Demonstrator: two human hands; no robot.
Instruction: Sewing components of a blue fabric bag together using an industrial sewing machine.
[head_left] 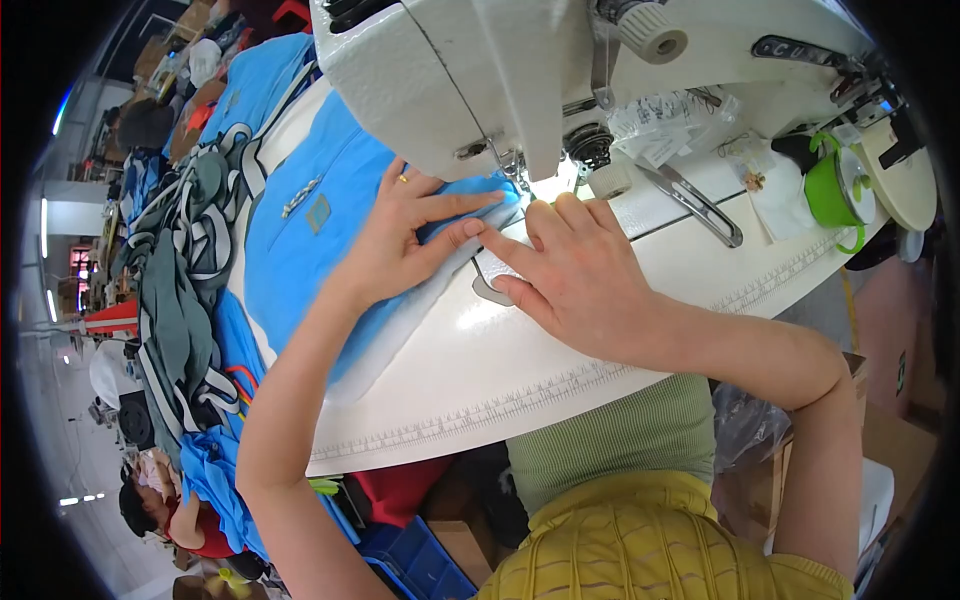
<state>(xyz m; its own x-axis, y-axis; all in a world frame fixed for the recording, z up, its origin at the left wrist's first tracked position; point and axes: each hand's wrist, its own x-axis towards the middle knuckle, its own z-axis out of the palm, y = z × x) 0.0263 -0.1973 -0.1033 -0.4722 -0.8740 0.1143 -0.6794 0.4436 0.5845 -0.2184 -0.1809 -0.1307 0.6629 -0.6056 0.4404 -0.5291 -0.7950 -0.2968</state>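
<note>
Green cup (833, 190) (handled) near grey-striped trim pile (185, 280).

The blue cloth (300, 240) left of centre looks soft and matt, a knit with a white lining edge. At upper centre, the sewing machine (480, 70) has a smooth, slightly glossy white painted body, with shiny metal parts by the needle. The table (520, 370) across the middle is smooth, glossy white with a printed ruler edge. At upper right, the green cup (835, 190) looks like glossy plastic. At left, the grey striped straps (185, 290) are matt woven fabric.
</note>
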